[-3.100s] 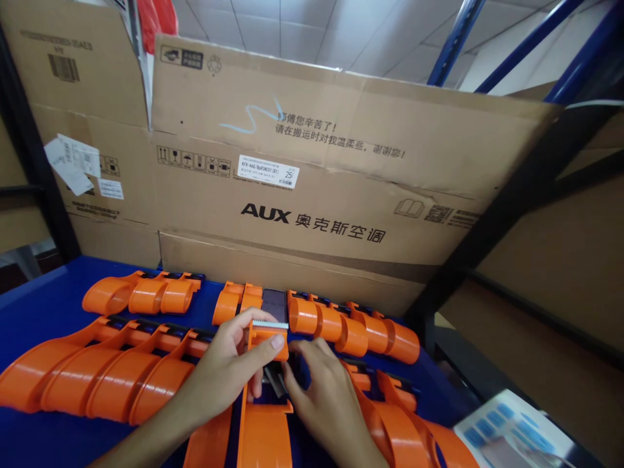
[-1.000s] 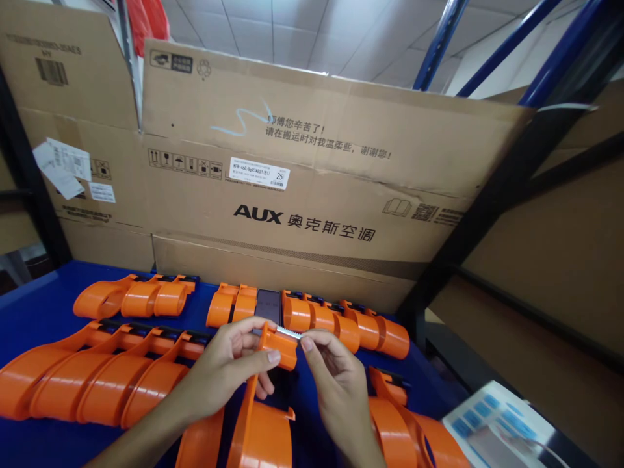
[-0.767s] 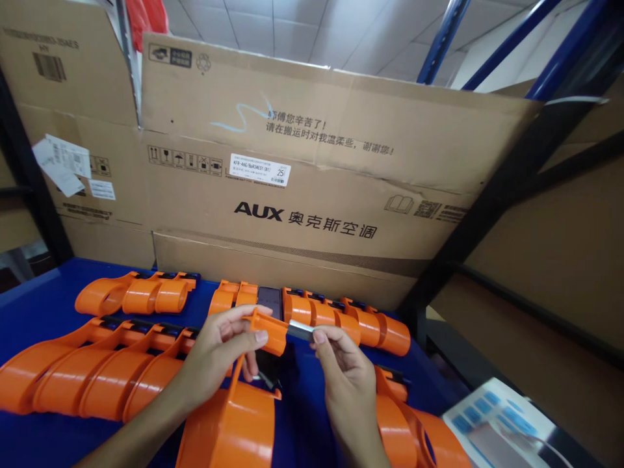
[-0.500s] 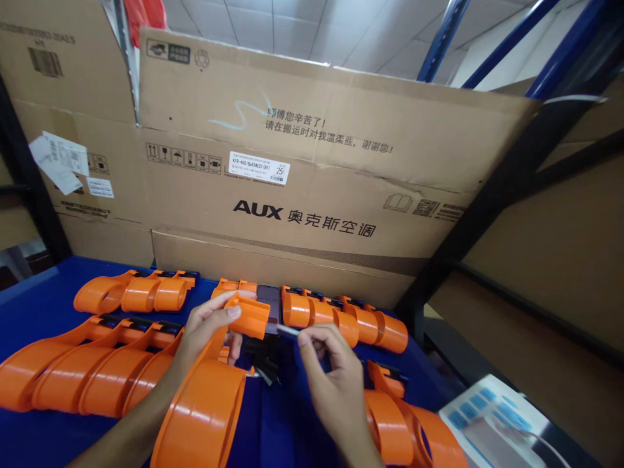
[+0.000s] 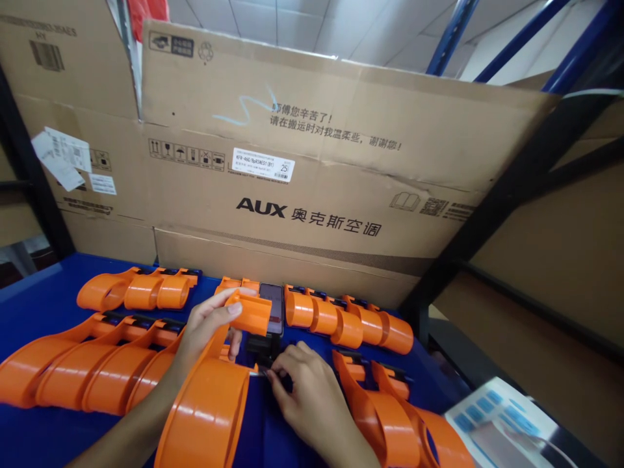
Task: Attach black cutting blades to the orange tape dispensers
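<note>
My left hand (image 5: 214, 322) grips an orange plastic part (image 5: 251, 313) by its block-shaped end, thumb on top. The part's wide band loop (image 5: 207, 406) hangs down towards me. My right hand (image 5: 309, 387) is low over the blue surface, right of the held part. Its thumb and fingertips are pinched together beside small black pieces (image 5: 260, 348); what lies between them is hidden. A phone (image 5: 272, 307) rests just beyond both hands.
Several orange loop parts with black inserts stand in rows at left (image 5: 107, 374), back right (image 5: 324, 315) and front right (image 5: 394, 416). A white device with blue keys (image 5: 497, 416) sits at lower right. Behind rises a cardboard wall (image 5: 312, 162).
My right hand has moved down and left from beside the orange block to the black pieces. The thin light rod it pinched no longer shows there. My left hand keeps its hold.
</note>
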`<state>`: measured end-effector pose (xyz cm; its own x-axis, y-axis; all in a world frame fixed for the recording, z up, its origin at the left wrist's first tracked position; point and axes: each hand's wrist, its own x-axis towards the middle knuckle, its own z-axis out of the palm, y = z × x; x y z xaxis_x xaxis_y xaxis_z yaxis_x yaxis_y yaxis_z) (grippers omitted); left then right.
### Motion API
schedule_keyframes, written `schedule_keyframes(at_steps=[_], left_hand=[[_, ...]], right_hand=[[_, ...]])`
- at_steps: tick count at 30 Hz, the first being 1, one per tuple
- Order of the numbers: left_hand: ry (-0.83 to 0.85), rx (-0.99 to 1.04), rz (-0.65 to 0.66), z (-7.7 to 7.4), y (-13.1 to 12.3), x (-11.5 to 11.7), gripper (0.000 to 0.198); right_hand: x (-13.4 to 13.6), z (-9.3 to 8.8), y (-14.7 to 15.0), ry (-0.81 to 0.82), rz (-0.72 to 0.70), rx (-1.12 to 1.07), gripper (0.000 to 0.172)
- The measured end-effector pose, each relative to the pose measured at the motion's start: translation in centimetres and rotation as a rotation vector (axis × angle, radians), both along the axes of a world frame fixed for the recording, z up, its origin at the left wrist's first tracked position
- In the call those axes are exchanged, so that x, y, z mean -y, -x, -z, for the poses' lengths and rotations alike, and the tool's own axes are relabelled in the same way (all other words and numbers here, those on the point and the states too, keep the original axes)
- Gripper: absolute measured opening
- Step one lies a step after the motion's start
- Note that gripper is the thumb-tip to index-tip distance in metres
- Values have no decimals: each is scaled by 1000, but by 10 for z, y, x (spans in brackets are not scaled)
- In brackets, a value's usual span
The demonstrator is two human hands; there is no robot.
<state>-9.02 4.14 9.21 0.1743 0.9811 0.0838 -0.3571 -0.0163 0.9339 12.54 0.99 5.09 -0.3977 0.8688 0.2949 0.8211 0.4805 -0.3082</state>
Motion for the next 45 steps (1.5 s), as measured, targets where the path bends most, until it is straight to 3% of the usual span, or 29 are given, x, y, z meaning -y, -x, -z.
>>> schedule_keyframes(at_steps=[9,21,39,45], left_hand=[[-31,11,28,6,3,-7,52],[-49,-4,78,8,5,-10,53],[-40,38,128,16,8,-17,47],[-45,1,24,15,-2,-9,49]], right_hand=[[-2,5,-4,-25,51,65,9],[-6,12,-4,-27,38,155,15],[-6,13,-4,0,43,125,16],[-6,7,-6,-5,18,-39,16]])
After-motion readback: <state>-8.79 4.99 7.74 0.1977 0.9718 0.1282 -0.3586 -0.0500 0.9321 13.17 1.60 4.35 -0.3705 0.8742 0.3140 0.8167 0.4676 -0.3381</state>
